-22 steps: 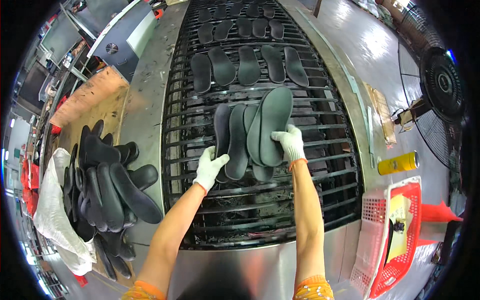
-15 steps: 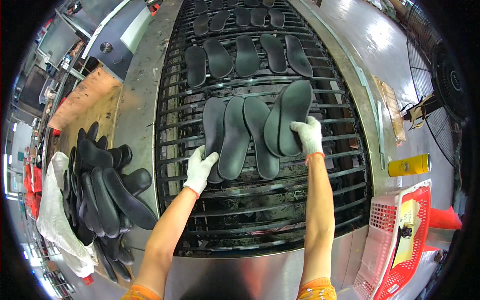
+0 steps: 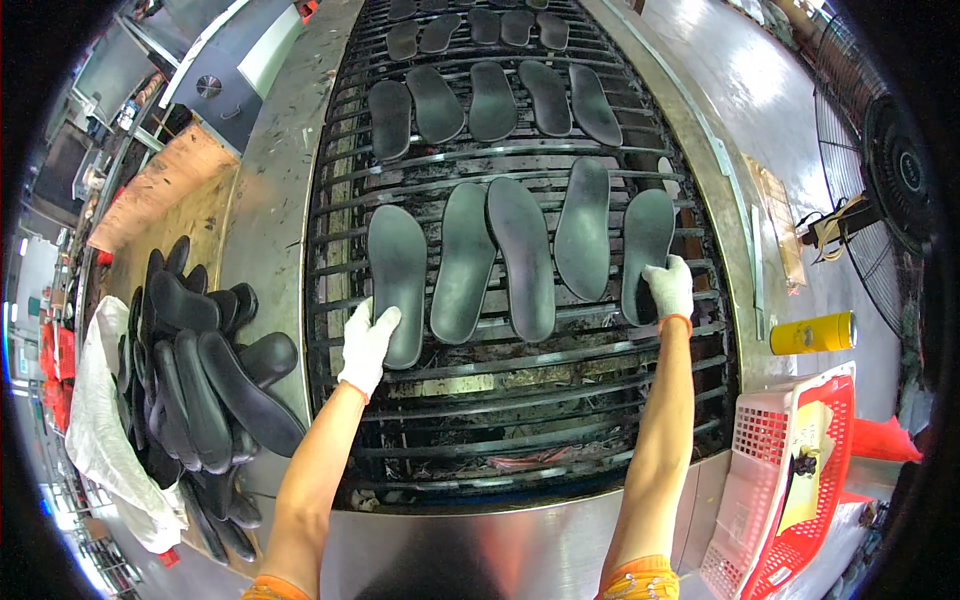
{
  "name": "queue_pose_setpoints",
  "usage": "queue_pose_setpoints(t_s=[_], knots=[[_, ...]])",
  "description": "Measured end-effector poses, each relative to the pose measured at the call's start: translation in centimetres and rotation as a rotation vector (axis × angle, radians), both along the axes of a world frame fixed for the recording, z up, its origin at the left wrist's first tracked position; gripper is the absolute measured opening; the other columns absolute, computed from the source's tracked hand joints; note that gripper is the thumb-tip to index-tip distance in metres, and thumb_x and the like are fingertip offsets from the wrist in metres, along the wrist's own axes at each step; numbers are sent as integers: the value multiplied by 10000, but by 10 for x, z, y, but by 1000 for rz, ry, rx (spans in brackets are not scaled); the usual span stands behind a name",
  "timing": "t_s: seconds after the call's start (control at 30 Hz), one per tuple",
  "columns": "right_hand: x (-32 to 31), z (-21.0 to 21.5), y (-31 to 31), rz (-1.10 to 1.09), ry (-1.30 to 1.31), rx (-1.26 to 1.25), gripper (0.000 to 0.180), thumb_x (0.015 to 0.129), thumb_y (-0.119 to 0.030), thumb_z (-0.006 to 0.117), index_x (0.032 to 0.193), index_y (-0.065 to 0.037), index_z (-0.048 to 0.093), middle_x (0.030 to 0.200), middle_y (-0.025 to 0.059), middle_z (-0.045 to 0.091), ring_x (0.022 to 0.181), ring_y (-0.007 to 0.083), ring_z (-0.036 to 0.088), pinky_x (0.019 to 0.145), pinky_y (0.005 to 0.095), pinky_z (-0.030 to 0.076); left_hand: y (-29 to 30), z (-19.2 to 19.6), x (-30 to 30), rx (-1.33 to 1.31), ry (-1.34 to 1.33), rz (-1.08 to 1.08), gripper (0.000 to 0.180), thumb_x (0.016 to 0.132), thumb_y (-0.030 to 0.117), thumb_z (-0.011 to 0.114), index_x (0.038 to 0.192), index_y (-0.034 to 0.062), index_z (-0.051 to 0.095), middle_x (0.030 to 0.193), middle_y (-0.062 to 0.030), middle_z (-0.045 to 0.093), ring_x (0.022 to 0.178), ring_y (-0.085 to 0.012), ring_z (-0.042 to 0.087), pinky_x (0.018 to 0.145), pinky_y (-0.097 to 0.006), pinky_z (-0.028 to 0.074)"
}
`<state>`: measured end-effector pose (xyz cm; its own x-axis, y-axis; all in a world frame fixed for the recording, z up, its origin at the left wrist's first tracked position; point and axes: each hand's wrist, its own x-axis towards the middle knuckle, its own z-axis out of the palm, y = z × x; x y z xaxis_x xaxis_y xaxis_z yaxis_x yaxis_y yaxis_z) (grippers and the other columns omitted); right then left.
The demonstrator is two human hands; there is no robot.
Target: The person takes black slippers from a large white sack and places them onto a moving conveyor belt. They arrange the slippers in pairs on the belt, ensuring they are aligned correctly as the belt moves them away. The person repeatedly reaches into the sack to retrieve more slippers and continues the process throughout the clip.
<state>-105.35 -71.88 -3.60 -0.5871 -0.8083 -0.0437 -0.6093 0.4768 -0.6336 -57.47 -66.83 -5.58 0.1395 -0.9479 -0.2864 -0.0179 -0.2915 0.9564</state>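
Apparently the step in hand is spacing out the near row of dark, foot-shaped, smooth-faced insoles (image 3: 520, 260) on the black, slatted metal rack (image 3: 540, 400); five lie side by side there with gaps between most of them, toes pointing away from the person, while the second and third from the left sit very close, perhaps touching; beyond them runs a farther row of five dark insoles (image 3: 493, 100), and a loose heap of black insoles (image 3: 205, 410) lies to the left of the rack; the white-gloved left hand (image 3: 370, 348) has its thumb over the lower part of the leftmost insole (image 3: 397, 250), fingers along its left edge; the white-gloved right hand (image 3: 670, 290) has its thumb on the lower right of the rightmost insole (image 3: 648, 230); both hands are partly curled, yet whether either pinches its piece or merely steadies it I cannot tell, the undersides being hidden; the next move seems to call for straightening the outer two, then lifting both hands clear without dragging them.
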Motion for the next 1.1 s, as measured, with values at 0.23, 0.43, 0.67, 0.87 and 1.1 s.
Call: queue_pose_setpoints(t_s=[0.23,0.43,0.67,0.87,1.1], knots=[[177,45,43,657,430,-280,631,809,-384,713,1366,-154,526,1291,242,559,1189,459,522,935,564,447,8,6,9,-80,-164,-36,475,918,88,667,1368,-13,552,1208,-103,681,1059,-173,631,966,-314,484],[235,-7,33,611,533,72,570,987,-419,494,1517,-225,416,1582,201,363,1430,469,333,1033,613,329,14,1,7,-136,-164,-77,580,883,65,669,1430,-20,492,1357,-152,599,1233,-211,571,1083,-332,419],[207,-15,-11,387,484,-408,441,943,-293,593,1316,-61,559,1261,169,622,1205,378,544,964,532,418,35,10,7,-77,-253,-58,642,905,12,622,1491,-68,374,1480,-189,499,1336,-263,519,1146,-354,376],[123,-32,-64,309,473,-253,222,872,-241,678,1047,-106,660,1054,132,637,993,353,614,833,470,513,71,10,7,-56,-135,-20,521,913,-13,613,1418,-23,485,1368,-148,578,1245,-248,582,1081,-361,455],[123,-46,-92,319,373,-128,128,864,-186,638,906,-76,688,939,179,675,931,396,653,822,468,522,116,22,7,-11,-154,103,353,911,-12,654,1261,-17,610,1134,-91,674,1008,-173,663,940,-307,523]])
